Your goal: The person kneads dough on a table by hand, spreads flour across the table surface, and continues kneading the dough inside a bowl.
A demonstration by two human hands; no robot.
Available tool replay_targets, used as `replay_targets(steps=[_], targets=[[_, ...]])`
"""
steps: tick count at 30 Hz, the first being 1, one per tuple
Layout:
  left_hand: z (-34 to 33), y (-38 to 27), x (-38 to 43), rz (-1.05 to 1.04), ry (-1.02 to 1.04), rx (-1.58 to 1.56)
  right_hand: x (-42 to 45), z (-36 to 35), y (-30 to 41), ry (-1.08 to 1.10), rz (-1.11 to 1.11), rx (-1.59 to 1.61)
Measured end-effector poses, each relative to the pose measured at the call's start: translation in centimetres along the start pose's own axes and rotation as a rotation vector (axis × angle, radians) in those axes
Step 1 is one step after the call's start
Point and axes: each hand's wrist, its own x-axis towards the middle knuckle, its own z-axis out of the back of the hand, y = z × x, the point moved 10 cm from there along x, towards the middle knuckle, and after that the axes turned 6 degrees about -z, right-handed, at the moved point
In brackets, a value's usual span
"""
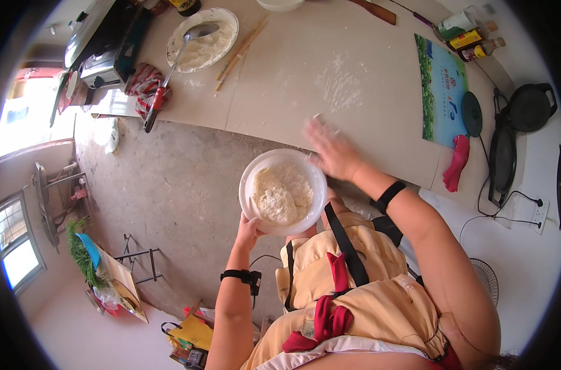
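My left hand [249,231] grips the lower left rim of a white bowl [246,187], held in front of the table's edge. In the bowl lies a lumpy, floury dough [276,203] with loose flour around it. My right hand [330,149] is motion-blurred beside the bowl's upper right rim, over the table edge. Its fingers are stretched out, floury at the tips, and I see nothing held in them. Whether its thumb touches the rim, I cannot tell. Flour smears [340,85] mark the tabletop [280,92] beyond this hand.
At the back left, a plate of flour [225,39] carries a large metal spoon [201,31], beside chopsticks [243,53]. A striped cloth [144,85] lies near a gas stove [102,69]. On the right are a printed board [440,92], bottles [465,39] and an open black electric pan [502,157] with cords.
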Motion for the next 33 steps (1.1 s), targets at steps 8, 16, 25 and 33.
replay_targets(steps=[8, 16, 25, 33], targets=[[2.6, -1.9, -6.0, -0.033, -0.061, 0.015, -3.5, -6.3, 11.5, 0.209, 0.300, 0.371], [1.3, -8.3, -13.8, -0.124, -0.027, 0.029, -3.9, 4.1, 10.1, 0.026, 0.011, 0.562], [-10.8, -19.8, -7.2, -0.317, 0.192, 0.092, -3.6, 10.4, 4.5, -0.235, -0.339, 0.591], [-19.7, -26.1, 2.7, -0.280, 0.298, 0.241, -1.7, 11.9, -4.5, -0.342, -0.536, 0.666]])
